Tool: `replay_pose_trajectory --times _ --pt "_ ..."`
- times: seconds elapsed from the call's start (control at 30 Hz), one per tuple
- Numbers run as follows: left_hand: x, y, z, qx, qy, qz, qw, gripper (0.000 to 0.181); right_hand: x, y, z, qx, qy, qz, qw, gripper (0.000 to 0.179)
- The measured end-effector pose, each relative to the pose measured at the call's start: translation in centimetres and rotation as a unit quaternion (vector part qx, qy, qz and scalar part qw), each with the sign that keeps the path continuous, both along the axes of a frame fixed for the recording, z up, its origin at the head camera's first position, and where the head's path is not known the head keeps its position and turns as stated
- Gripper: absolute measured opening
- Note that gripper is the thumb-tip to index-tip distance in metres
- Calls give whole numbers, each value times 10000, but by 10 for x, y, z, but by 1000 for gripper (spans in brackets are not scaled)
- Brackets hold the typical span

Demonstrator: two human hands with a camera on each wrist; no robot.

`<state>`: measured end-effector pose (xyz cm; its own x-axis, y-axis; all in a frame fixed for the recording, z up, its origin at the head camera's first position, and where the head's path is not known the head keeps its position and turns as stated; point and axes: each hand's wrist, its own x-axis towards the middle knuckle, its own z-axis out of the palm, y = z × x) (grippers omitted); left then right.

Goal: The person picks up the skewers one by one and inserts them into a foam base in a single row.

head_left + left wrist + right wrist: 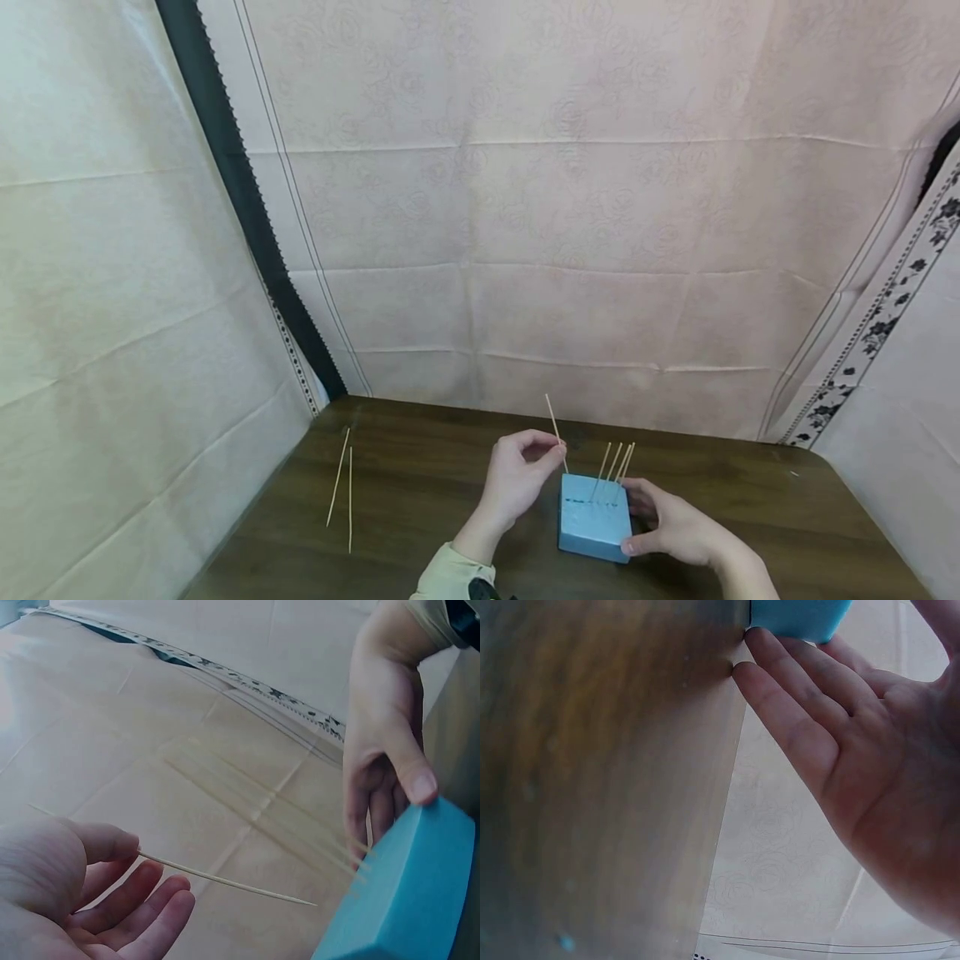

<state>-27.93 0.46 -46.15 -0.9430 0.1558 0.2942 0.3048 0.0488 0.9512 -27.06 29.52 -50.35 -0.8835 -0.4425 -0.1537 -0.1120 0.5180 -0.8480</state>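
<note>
In the head view, my left hand pinches a thin wooden stick between thumb and index finger. The stick leans, its lower tip close to the back left corner of a blue block; in the left wrist view the tip looks just short of the block. My right hand holds the block at its right side, thumb at the near corner and fingers toward the back. Several upright sticks stand in the block's top along a dark marked line.
Two loose sticks, one slanted and one straighter, lie at the left of the brown wooden table. Pale cloth hangs behind the table and at both sides. A small blue speck shows in the right wrist view.
</note>
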Motion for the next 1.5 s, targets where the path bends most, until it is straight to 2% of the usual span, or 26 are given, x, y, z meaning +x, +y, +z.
replay_pose_trajectory --times 0.17,0.43,1.03,1.5 --pt "0 10 -3 59 -11 -44 10000 14 0 -1 0 -27 -26 11 10000 94" --pt "0 17 -9 -43 51 128 9999 9 0 -1 -1 78 36 -31 10000 93" --pt "-4 21 -19 -197 276 29 9994 12 -1 1 -2 -2 48 89 9999 94" --pt "-4 22 -21 -254 349 -67 9990 9 -1 2 -3 -16 105 87 9999 94"
